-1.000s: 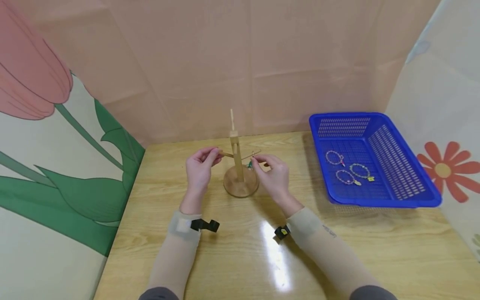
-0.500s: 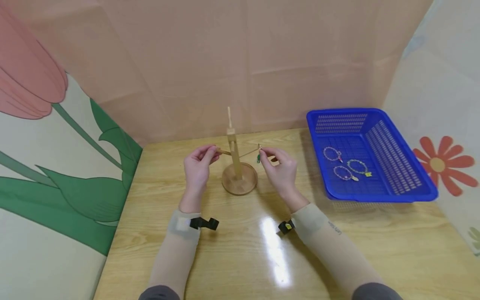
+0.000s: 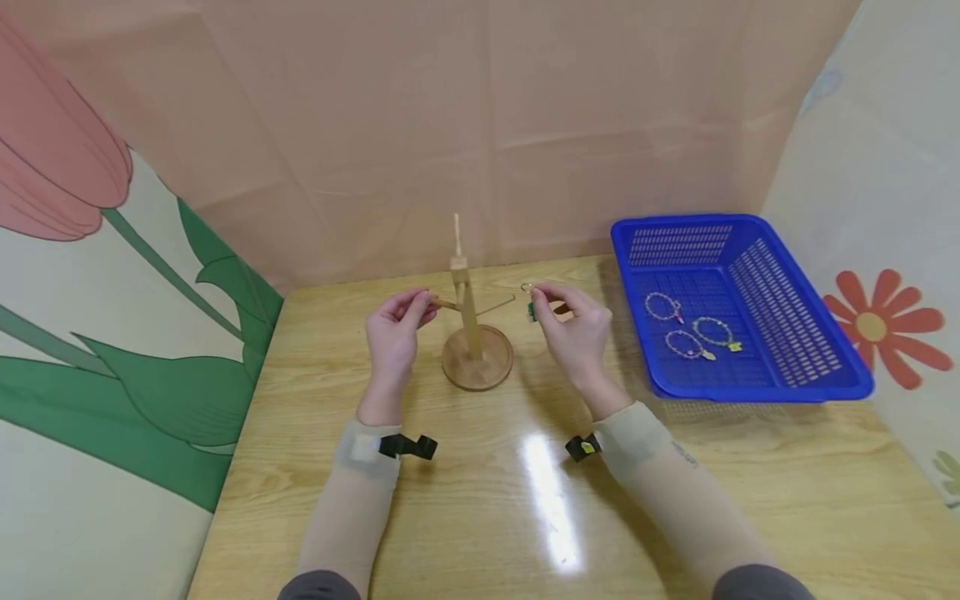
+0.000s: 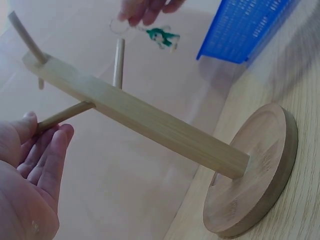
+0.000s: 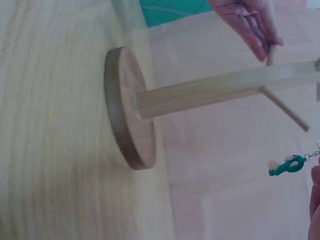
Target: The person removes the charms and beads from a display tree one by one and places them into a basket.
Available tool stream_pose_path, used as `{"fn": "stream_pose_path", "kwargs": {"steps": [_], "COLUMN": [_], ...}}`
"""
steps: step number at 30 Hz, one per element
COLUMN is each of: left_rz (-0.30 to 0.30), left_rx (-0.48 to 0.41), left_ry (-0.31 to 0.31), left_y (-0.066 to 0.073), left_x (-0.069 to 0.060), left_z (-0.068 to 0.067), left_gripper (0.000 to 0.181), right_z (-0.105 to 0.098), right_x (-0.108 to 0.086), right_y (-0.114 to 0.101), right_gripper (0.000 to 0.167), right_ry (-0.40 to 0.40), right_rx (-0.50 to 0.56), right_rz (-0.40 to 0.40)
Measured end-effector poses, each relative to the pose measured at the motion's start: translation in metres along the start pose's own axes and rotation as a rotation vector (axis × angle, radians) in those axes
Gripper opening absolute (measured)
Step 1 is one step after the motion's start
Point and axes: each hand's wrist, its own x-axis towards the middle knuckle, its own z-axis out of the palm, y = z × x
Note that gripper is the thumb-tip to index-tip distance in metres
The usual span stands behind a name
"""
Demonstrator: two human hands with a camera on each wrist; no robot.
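Observation:
A wooden stand with pegs point(image 3: 471, 325) rises from a round base point(image 4: 280, 140) in the middle of the table. My left hand point(image 3: 393, 337) pinches the tip of its left peg point(image 4: 65, 115) between thumb and fingers. To the right of the stand, my right hand point(image 3: 576, 333) holds a keychain point(image 4: 162, 37) by its metal ring point(image 4: 119, 26), which is off the pegs. A small green-and-white figure dangles from it on a short chain. In the right wrist view, the bare right-hand peg point(image 5: 287, 110) is a little apart from the hanging figure.
A blue plastic basket point(image 3: 757, 392) stands on the right of the wood-grain table point(image 3: 465, 508). Three beaded loops with charms point(image 3: 714, 333) lie inside it. Behind the table hangs a pinkish-beige cloth point(image 3: 375, 142), and patterned panels flank both sides.
My right hand has drawn the keychain to the right, along the peg and off its end. The left hand keeps its pinch on the left peg.

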Motion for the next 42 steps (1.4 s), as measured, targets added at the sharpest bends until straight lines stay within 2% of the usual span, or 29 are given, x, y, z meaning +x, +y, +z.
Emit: {"fn": "stream_pose_path", "kwargs": {"steps": [4,10,18,21,25,27,30,38,42], "left_rz": [0.000,0.004,-0.019,-0.020,-0.013,-0.010,-0.008,-0.004,-0.005], "left_rx": [0.002,0.000,0.012,0.018,0.013,0.006,0.003,0.011,0.014], "left_ry": [-0.001,0.003,0.002,0.005,0.009,0.007,0.002,0.008,0.005], "left_y": [0.000,0.000,0.000,-0.001,-0.002,-0.002,-0.002,-0.003,-0.003], "left_x": [0.000,0.000,-0.003,-0.003,-0.002,-0.002,-0.002,-0.002,-0.002], "left_z": [-0.002,-0.005,-0.004,-0.002,0.000,0.000,0.000,-0.005,-0.005], "left_gripper": [0.024,0.023,0.024,0.021,0.022,0.022,0.018,0.026,0.019], "right_z": [-0.008,-0.025,-0.050,-0.060,-0.074,-0.080,-0.091,-0.114,-0.124], "right_x": [0.007,0.023,0.044,0.053,0.061,0.062,0.063,0.071,0.075], "right_y": [-0.012,-0.030,-0.036,-0.045,-0.038,-0.023,-0.012,0.001,0.004], "right_gripper": [0.005,0.007,0.006,0.005,0.006,0.006,0.008,0.016,0.018], "right_ry": [0.028,0.015,-0.023,-0.033,-0.061,-0.077,-0.103,-0.130,-0.135], "right_rx": [0.036,0.068,0.004,-0.006,-0.030,-0.057,-0.078,-0.142,-0.164], "right_rz": [0.030,0.097,0.108,0.131,0.133,0.129,0.145,0.200,0.217]}}
